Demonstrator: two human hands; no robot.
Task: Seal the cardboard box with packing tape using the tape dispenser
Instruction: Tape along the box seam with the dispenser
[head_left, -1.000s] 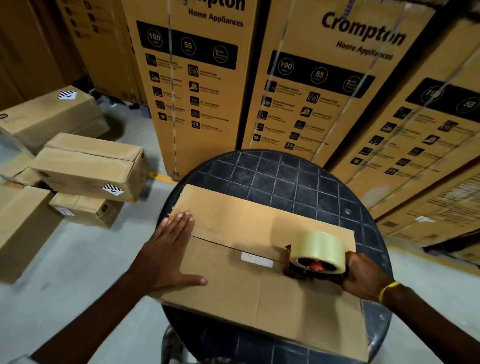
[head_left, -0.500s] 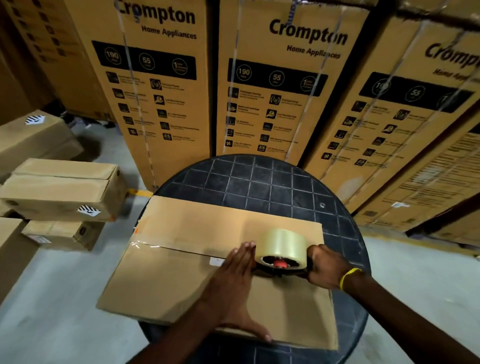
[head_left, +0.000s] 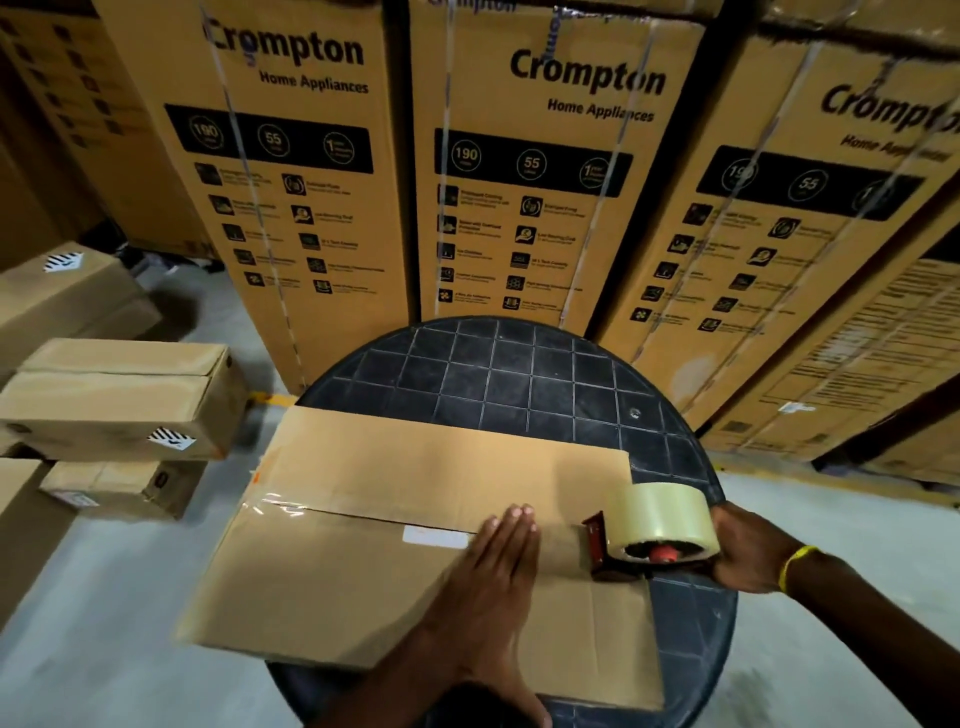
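Head view looks down on our cardboard box (head_left: 363, 587), which lies flat on the round black table (head_left: 519, 374); its left end sticks out past the rim. We think the box is light and a bit bendy on top, so it can slide or sag if we push hard. The best way to hold it is a flat palm near the seam (head_left: 363, 521), not a squeeze on the edge. Shiny packing tape (head_left: 275, 506) shows on the left end of the seam, and a small white label (head_left: 434, 535) sits there too. The tape is thin and sticky, so we guess it wrinkles easily. The tape dispenser (head_left: 600, 543) rests at the right end of the seam, with its big clear roll (head_left: 657, 512) on top. It looks hard and easy to hold by the handle, which is hidden behind the roll. Our left hand (head_left: 488, 587) lies flat on the box with straight fingers, pressing down near the dispenser. Our right hand (head_left: 748, 551) wraps round the back of the dispenser. Tall printed cartons (head_left: 519, 208) stand behind the table, and smaller boxes (head_left: 114, 395) lie on the floor.
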